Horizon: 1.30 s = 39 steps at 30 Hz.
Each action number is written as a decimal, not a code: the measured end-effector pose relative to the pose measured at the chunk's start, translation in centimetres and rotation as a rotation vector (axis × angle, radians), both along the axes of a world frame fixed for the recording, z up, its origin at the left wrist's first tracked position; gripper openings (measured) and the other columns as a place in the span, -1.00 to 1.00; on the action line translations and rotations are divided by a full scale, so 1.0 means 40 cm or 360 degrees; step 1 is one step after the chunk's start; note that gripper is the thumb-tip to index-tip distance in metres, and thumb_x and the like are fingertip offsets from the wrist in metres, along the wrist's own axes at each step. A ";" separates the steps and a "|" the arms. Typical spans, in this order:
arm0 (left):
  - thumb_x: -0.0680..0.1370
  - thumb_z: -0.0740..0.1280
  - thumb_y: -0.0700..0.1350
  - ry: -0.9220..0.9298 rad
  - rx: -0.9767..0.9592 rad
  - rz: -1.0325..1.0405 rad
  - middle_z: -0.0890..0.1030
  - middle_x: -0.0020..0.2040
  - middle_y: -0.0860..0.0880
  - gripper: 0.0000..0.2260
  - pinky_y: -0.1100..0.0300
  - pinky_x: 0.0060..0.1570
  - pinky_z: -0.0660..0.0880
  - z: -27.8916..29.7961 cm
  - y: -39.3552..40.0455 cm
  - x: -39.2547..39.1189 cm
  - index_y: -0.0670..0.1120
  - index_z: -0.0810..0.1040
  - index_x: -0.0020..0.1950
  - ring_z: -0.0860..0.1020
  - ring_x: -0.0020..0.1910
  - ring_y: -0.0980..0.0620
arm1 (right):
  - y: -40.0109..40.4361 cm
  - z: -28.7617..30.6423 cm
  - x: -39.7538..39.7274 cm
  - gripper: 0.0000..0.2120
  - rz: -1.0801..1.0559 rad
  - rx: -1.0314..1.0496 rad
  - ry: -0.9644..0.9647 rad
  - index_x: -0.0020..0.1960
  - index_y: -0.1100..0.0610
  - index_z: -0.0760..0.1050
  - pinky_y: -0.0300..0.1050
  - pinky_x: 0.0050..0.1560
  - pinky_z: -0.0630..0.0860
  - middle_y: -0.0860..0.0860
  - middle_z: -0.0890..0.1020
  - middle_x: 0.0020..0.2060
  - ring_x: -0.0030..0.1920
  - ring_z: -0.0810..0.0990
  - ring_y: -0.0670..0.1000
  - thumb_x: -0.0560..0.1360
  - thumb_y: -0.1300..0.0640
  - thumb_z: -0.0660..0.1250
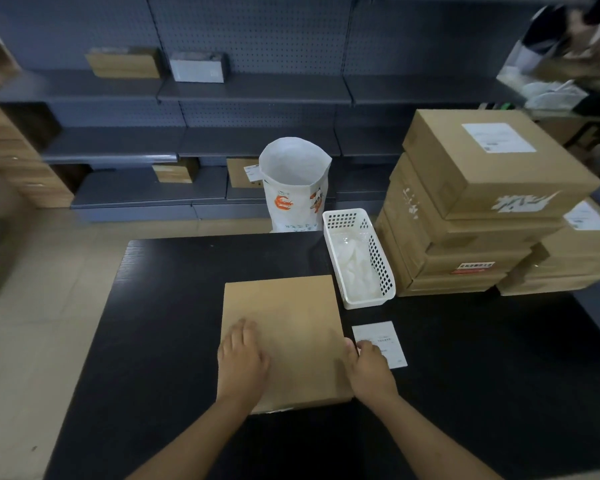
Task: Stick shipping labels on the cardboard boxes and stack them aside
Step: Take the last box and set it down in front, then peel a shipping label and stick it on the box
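Note:
A flat, plain cardboard box (291, 327) lies on the black table (160, 341) in front of me. My left hand (241, 362) rests flat on its left part, fingers straight. At the box's right edge is my right hand (369, 370), thumb against the box side and fingers lying over the near corner of a white shipping label (383, 336) that sits on the table beside the box. Whether the fingers pinch the label I cannot tell. A stack of labelled cardboard boxes (478, 202) stands at the table's right rear.
A white perforated basket (357, 299) with clear plastic inside stands between the flat box and the stack. A white paper sack (293, 188) stands on the floor behind the table. Grey shelves (253, 91) with a few boxes line the back wall.

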<state>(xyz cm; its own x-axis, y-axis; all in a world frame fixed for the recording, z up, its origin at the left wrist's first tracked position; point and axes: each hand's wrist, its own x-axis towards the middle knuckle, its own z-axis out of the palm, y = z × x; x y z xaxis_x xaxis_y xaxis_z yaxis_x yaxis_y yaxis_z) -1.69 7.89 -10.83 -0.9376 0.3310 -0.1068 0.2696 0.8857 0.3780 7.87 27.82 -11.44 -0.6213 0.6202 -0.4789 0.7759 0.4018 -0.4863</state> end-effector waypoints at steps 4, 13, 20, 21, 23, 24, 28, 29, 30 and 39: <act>0.58 0.16 -0.13 0.0044 0.0021 -0.0432 0.34 0.41 -0.04 -0.60 0.13 0.45 0.10 0.032 0.110 -0.014 -0.08 0.29 0.44 0.26 0.42 0.01 | 0.053 0.009 0.031 -0.64 -0.0009 0.0182 -0.0069 0.32 0.15 0.36 0.01 0.21 0.47 0.11 0.47 0.24 0.22 0.46 0.08 0.63 -0.04 0.10; 0.58 0.13 -0.12 0.0133 -0.0116 -0.0692 0.45 0.28 0.00 -0.71 0.18 0.32 0.17 0.049 0.368 0.000 -0.04 0.40 0.30 0.36 0.29 0.02 | 0.190 -0.047 0.077 -0.53 -0.0143 0.0186 -0.0243 0.37 0.14 0.30 -0.04 0.18 0.50 0.10 0.37 0.31 0.27 0.42 0.08 0.55 -0.03 0.29; 0.56 0.13 -0.10 0.0061 -0.0353 -0.0552 0.45 0.24 0.01 -0.71 0.14 0.31 0.20 0.018 0.489 0.040 -0.04 0.41 0.27 0.37 0.27 0.00 | 0.284 -0.106 0.060 -0.35 -0.0275 -0.0090 -0.0245 0.46 0.19 0.18 0.03 0.29 0.41 0.17 0.23 0.41 0.38 0.30 0.17 0.49 0.06 0.40; 0.55 0.14 -0.11 0.0040 -0.0359 -0.0534 0.45 0.24 0.01 -0.71 0.14 0.32 0.20 0.014 0.502 0.049 -0.04 0.41 0.27 0.37 0.27 0.00 | 0.295 -0.112 0.059 -0.39 -0.0242 -0.0102 -0.0226 0.45 0.18 0.20 0.01 0.28 0.42 0.17 0.25 0.39 0.35 0.33 0.16 0.50 0.11 0.39; 0.54 0.15 -0.13 0.0043 -0.0354 -0.0503 0.47 0.22 0.01 -0.71 0.15 0.31 0.20 0.012 0.523 0.067 -0.04 0.43 0.25 0.37 0.27 0.00 | 0.317 -0.121 0.060 -0.47 -0.0197 -0.0170 -0.0186 0.42 0.14 0.23 -0.02 0.25 0.46 0.15 0.30 0.37 0.31 0.41 0.13 0.52 0.20 0.35; 0.54 0.16 -0.14 0.0052 -0.0358 -0.0498 0.47 0.21 0.01 -0.72 0.16 0.30 0.20 0.014 0.531 0.073 -0.04 0.44 0.24 0.38 0.26 0.00 | 0.325 -0.124 0.061 -0.49 -0.0194 -0.0223 -0.0178 0.41 0.13 0.24 -0.03 0.21 0.47 0.14 0.34 0.35 0.28 0.44 0.12 0.52 0.22 0.33; 0.53 0.18 -0.15 0.0046 -0.0419 -0.0502 0.48 0.18 0.01 -0.73 0.16 0.27 0.22 0.009 0.547 0.086 -0.03 0.45 0.22 0.40 0.23 0.00 | 0.340 -0.125 0.062 -0.67 -0.0276 -0.0353 -0.0171 0.24 0.10 0.36 -0.08 0.03 0.54 0.09 0.52 0.16 0.07 0.55 0.04 0.51 0.23 0.33; 0.54 0.17 -0.15 0.0033 -0.0413 -0.0496 0.48 0.18 0.01 -0.73 0.16 0.26 0.22 0.008 0.551 0.087 -0.03 0.45 0.23 0.40 0.22 0.00 | 0.342 -0.123 0.062 -0.74 -0.0270 -0.0360 -0.0192 0.17 0.10 0.42 -0.10 -0.02 0.54 0.07 0.55 0.12 0.00 0.56 0.01 0.50 0.23 0.34; 0.54 0.16 -0.15 0.0009 -0.0399 -0.0487 0.48 0.17 0.01 -0.73 0.17 0.26 0.22 0.008 0.554 0.087 -0.03 0.45 0.23 0.40 0.22 0.01 | 0.346 -0.121 0.062 -0.81 -0.0267 -0.0385 -0.0221 0.09 0.09 0.46 -0.13 -0.07 0.53 0.05 0.58 0.08 -0.05 0.56 -0.02 0.50 0.23 0.35; 0.53 0.18 -0.17 -0.0037 -0.0253 -0.0550 0.50 0.19 0.04 -0.69 0.20 0.24 0.23 0.022 0.584 0.084 -0.02 0.47 0.25 0.41 0.21 0.02 | 0.377 -0.017 0.078 -0.96 -0.0506 -0.1120 -0.0115 0.00 0.10 0.47 -0.11 -0.08 0.58 0.09 0.60 -0.14 -0.19 0.57 0.00 0.55 0.17 0.29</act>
<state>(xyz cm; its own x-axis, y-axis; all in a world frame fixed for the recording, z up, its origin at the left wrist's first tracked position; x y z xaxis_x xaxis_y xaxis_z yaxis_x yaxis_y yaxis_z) 1.67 31.26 -9.94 -0.7703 0.6047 -0.2023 0.5555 0.7922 0.2527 10.98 42.90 -12.11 -0.4164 0.2982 -0.8589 0.8418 -0.2305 -0.4881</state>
